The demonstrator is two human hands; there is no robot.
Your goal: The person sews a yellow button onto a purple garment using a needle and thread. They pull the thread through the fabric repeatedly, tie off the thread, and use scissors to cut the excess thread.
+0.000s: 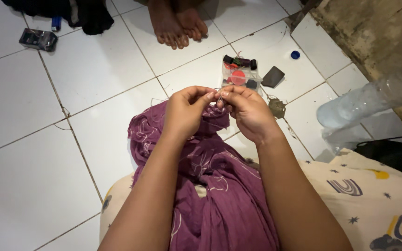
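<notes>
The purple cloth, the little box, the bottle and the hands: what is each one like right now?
purple cloth: crumpled, draped over the lap.
sewing box: on the floor tiles, spools showing inside; cannot tell if a lid is on.
plastic bottle: clear, lying on its side.
left hand: fingertips pinched together.
right hand: fingertips pinched, meeting the left; what they pinch is too small to tell.
blue cap: lying loose on the floor.

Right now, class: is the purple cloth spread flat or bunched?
Bunched: the purple cloth drapes in folds over the lap and gathers beneath both hands.
</notes>
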